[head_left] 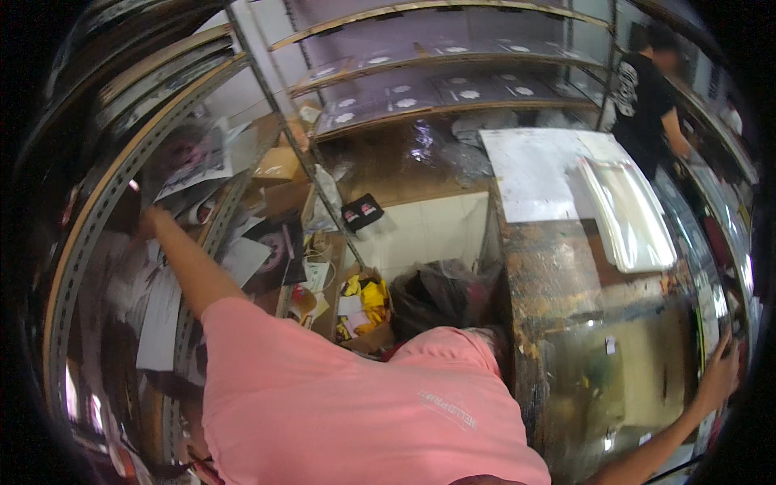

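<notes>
So my hands are way apart here. My left hand [151,221] is stretched out into the shelf rack [84,242] on my left, right by a bunch of papers. It's blurry, so I can't tell if the fingers are closed on anything. Nearest stuff: a long white sheet [160,327] hanging just below it, and a dark printed sheet [192,152] above and to the right.

My right hand [719,373] is over at the far side of the surface [554,252], fingers up by a long shiny strip [710,299] along that edge. Can't tell whether it's gripping or just resting there.

On the surface there are white papers [533,182] with a clear plastic stack [630,218] partly over them. Between me and the wall: a carton [370,343] of yellow stuff beside a black bag [440,295]. Someone in a black shirt [638,105] is standing top right.
</notes>
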Tool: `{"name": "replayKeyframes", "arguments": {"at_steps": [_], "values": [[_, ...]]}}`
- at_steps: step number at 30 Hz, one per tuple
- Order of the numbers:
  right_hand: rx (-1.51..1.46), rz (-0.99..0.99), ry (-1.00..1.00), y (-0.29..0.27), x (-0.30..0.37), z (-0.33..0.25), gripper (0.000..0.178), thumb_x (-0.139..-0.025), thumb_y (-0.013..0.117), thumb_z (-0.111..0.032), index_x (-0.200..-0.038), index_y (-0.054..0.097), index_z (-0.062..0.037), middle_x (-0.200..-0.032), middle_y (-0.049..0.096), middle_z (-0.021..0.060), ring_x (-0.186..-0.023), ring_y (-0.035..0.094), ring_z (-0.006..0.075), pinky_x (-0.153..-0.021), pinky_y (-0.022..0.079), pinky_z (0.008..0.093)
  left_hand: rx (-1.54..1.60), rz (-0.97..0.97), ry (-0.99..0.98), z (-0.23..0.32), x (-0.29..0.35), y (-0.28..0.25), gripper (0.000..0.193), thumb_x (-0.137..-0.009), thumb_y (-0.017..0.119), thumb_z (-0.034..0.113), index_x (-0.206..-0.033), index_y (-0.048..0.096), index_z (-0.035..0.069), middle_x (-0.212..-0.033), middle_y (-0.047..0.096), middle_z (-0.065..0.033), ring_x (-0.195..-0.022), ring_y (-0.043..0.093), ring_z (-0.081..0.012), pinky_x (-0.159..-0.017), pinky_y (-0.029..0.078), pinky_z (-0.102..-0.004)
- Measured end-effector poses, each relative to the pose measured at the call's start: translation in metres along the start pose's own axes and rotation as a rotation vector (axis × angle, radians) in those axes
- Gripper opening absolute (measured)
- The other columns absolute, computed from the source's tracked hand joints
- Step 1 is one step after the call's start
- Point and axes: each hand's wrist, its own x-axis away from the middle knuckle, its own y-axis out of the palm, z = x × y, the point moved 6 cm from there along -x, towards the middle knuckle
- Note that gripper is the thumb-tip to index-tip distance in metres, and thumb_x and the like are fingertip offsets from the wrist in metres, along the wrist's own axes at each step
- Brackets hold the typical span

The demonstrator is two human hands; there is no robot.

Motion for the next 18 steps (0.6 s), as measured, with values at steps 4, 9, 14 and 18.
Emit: {"name": "replayKeyframes", "arguments": {"at_steps": [4, 9, 14, 18], "values": [[-0.097, -0.010, 0.122, -0.083, -0.006, -0.033, 0.055, -0.104, 0.052, -0.054, -0.134, 0.069, -0.0113, -0.128, 0.072, 0.0146, -0.113, 0.071, 0.0345, -0.097, 0.055, 0.0436, -0.033, 0.082, 0.152, 0.049, -0.007, 0.023, 0.051, -0.095, 0.066, 0.031, -0.131, 0.059, -0.005, -0.134, 0.062, -0.0238, -0.124, 0.061, -0.0381, -0.104, 0.050, -0.0503], [-0.075, 0.002, 0.215, -0.164, -0.013, -0.073, 0.065, -0.102, 0.045, -0.067, -0.124, 0.075, -0.0133, -0.117, 0.076, 0.0154, -0.110, 0.072, 0.0331, -0.096, 0.049, 0.0517, 0.149, 0.220, 0.341, 0.149, 0.019, 0.048, 0.052, -0.092, 0.067, 0.022, -0.136, 0.057, -0.003, -0.140, 0.058, -0.0222, -0.130, 0.056, -0.0365, -0.109, 0.045, -0.0493], [-0.135, 0.022, 0.182, -0.201, -0.018, -0.099, 0.065, -0.101, 0.047, -0.067, -0.117, 0.076, -0.0121, -0.102, 0.078, 0.0142, -0.103, 0.073, 0.0314, -0.092, 0.048, 0.0516, 0.664, 0.346, 0.535, 0.220, 0.111, 0.018, 0.057, -0.088, 0.068, 0.013, -0.142, 0.054, -0.001, -0.146, 0.055, -0.0206, -0.136, 0.051, -0.0349, -0.115, 0.040, -0.0483], [-0.143, 0.084, 0.175, -0.214, -0.019, -0.109, 0.062, -0.100, 0.051, -0.065, -0.116, 0.077, -0.0108, -0.099, 0.077, 0.0146, -0.102, 0.072, 0.0338, -0.091, 0.046, 0.0477, 1.203, 0.226, 0.866, 0.258, 0.273, -0.054, 0.063, -0.086, 0.069, 0.005, -0.146, 0.052, 0.001, -0.151, 0.052, -0.0194, -0.141, 0.048, -0.0336, -0.119, 0.036, -0.0475]]}}
